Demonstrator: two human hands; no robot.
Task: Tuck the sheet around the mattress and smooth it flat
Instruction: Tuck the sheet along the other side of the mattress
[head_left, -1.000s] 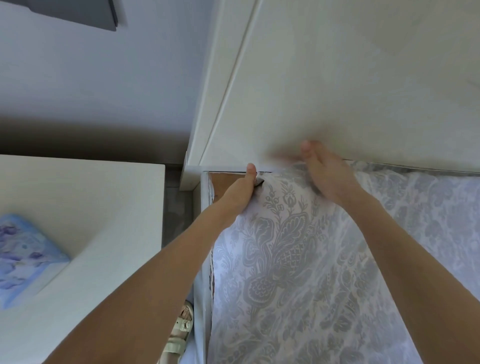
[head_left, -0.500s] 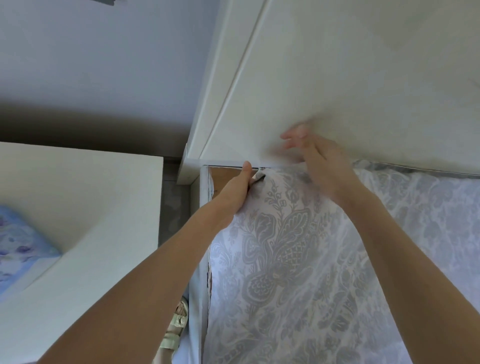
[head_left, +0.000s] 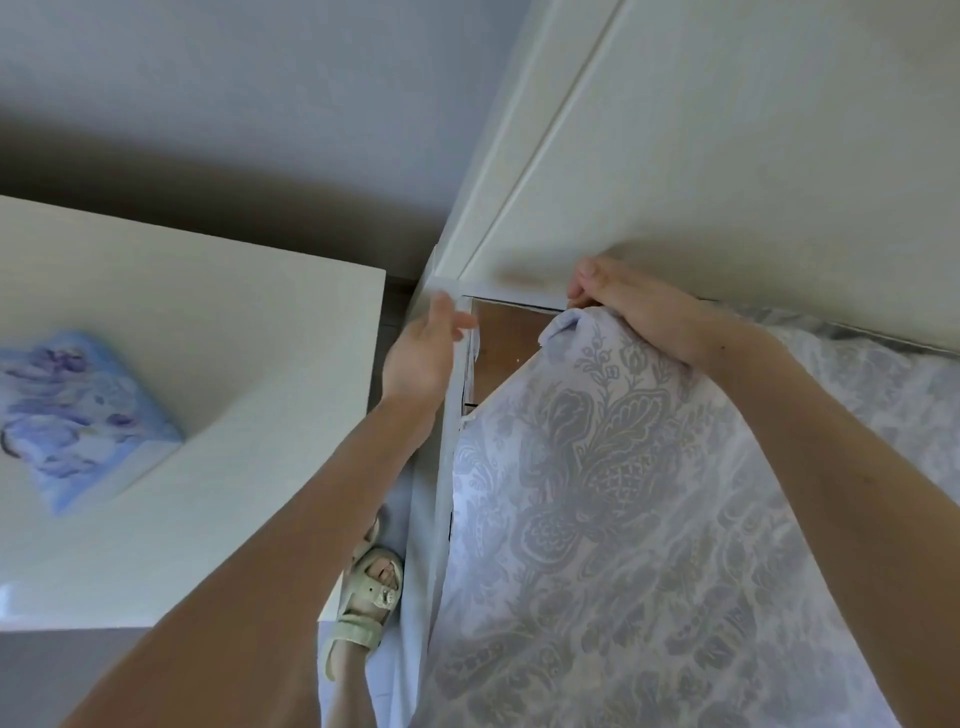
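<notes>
Soft daylight, left hand (head_left: 423, 353) blurred.

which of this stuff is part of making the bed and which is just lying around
Job in hand: sheet, its corner gripped by the right hand; left hand, open near the bed frame.
Lying about: side table; blue flowered box on it; sandal beside the bed.
</notes>
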